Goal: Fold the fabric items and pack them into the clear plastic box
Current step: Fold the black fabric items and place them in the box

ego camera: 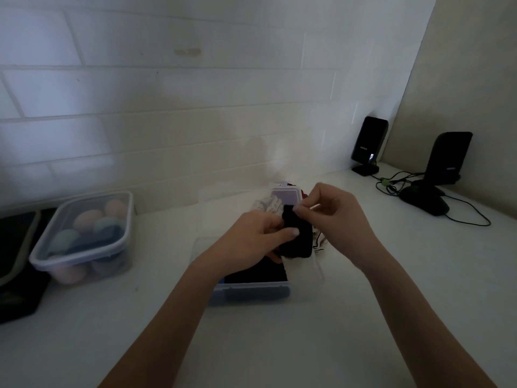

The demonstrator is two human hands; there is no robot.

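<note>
Head view: my left hand (260, 233) and right hand (333, 211) both pinch a black cloth (298, 236), fingers closed on it, above the clear box (251, 294) on the white worktop (363, 317). Dark fabric (257, 271) already lies inside. A lidded tub (86, 236) sits left; two speakers (369, 144) stand right.

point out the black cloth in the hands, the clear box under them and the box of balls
black cloth (298, 236), head view, middle of the fabric
clear box (251, 294), head view, near front wall
box of balls (50, 254), head view, near left rim
</note>
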